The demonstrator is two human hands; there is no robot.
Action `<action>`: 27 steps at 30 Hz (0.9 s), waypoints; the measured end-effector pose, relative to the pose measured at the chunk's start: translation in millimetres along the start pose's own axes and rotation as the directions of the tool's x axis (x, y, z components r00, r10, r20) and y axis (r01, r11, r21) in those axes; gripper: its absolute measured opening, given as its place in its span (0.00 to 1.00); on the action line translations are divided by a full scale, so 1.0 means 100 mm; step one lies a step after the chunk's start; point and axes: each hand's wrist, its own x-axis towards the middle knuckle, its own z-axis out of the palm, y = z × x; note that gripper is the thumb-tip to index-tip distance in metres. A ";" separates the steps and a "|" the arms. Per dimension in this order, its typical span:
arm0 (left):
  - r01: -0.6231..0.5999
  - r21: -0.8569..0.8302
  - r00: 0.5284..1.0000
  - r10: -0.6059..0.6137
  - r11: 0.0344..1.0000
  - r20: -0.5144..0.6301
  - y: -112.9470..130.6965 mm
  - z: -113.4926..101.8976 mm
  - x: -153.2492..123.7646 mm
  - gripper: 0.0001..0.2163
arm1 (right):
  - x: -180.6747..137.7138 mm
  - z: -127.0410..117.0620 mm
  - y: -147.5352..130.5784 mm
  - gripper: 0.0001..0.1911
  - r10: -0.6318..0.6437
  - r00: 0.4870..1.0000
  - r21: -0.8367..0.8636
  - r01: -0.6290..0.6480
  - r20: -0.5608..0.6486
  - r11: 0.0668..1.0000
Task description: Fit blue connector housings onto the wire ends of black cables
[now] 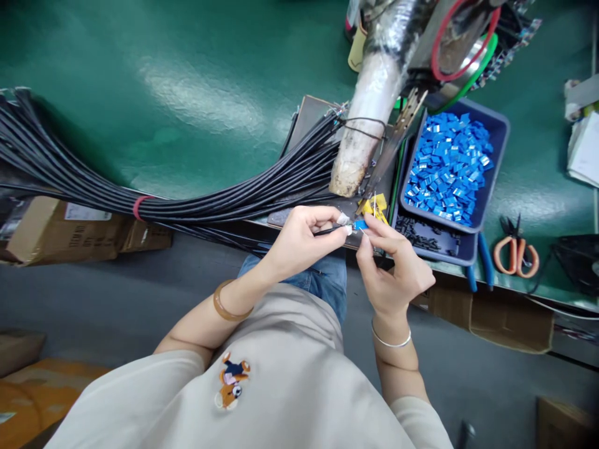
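My left hand (311, 237), with white wraps on its fingertips, pinches the end of a black cable (327, 231). Against that end sits a small blue plastic connector piece (359, 225), and my right hand (395, 265) has thumb and fingers closed at its other side. A thin pale sliver shows by the right fingertips; I cannot make out what it is. Just beyond the hands lie yellow plastic pieces (374, 206). A thick bundle of black cables (210, 209), tied with a red band, runs in from the left.
A blue-grey bin (500, 146) of blue pieces overlaps a lower tray (461, 257) with small black parts. Orange-handled scissors (516, 255) and blue-handled pliers (486, 262) lie to the right. A plastic-wrapped pole (360, 125) overhangs the green table (201, 56). Cardboard boxes (84, 234) stand at left.
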 end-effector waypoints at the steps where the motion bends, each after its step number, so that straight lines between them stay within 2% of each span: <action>1: 0.017 -0.005 1.000 -0.017 1.000 0.019 0.00 -0.01 -0.01 0.07 | 0.00 -0.01 0.00 0.05 0.046 0.999 0.037 -0.047 0.017 0.998; 4: 0.089 -0.035 0.991 -0.085 0.995 0.100 -0.02 -0.06 -0.03 0.07 | -0.02 -0.06 0.01 0.02 0.242 0.963 0.204 -0.262 0.116 0.943; 6: 0.124 -0.060 0.982 -0.114 0.990 0.148 -0.01 -0.08 -0.05 0.08 | -0.03 -0.11 0.03 0.01 0.312 0.948 0.281 -0.315 0.058 0.906; 8: 0.144 -0.078 0.974 -0.127 0.987 0.185 0.00 -0.08 -0.06 0.08 | -0.04 -0.18 0.05 0.03 0.258 0.962 0.237 -0.230 -0.094 0.944; 9: 0.152 -0.083 0.970 -0.132 0.985 0.202 0.02 -0.08 -0.07 0.08 | -0.04 -0.21 0.05 0.06 0.186 0.974 0.159 -0.165 -0.131 0.973; 10: 0.156 -0.087 0.967 -0.134 0.984 0.216 0.03 -0.08 -0.07 0.08 | -0.05 -0.23 0.06 0.08 0.100 0.988 0.062 -0.093 -0.119 0.994; 12: 0.153 -0.093 0.966 -0.129 0.984 0.225 0.04 -0.07 -0.07 0.08 | -0.05 -0.26 0.06 0.14 -0.057 0.998 -0.103 0.058 0.013 0.993; 15: 0.134 -0.096 0.971 -0.111 0.986 0.212 0.03 -0.06 -0.07 0.08 | -0.06 -0.23 0.08 0.17 -0.187 0.965 -0.174 0.219 0.184 0.960; 20: 0.116 -0.086 0.972 -0.095 0.990 0.214 -0.02 -0.04 -0.07 0.07 | -0.06 -0.19 0.11 0.13 -0.219 0.948 -0.115 0.250 0.229 0.961; 25: 0.084 -0.050 0.977 -0.073 0.995 0.199 -0.05 -0.04 -0.07 0.08 | -0.01 -0.20 0.16 0.08 -0.390 0.876 -0.173 0.447 0.284 0.878; 27: 0.094 -0.049 0.979 -0.084 0.994 0.185 -0.05 -0.04 -0.07 0.07 | 0.00 -0.21 0.17 0.06 -0.407 0.861 -0.199 0.476 0.306 0.857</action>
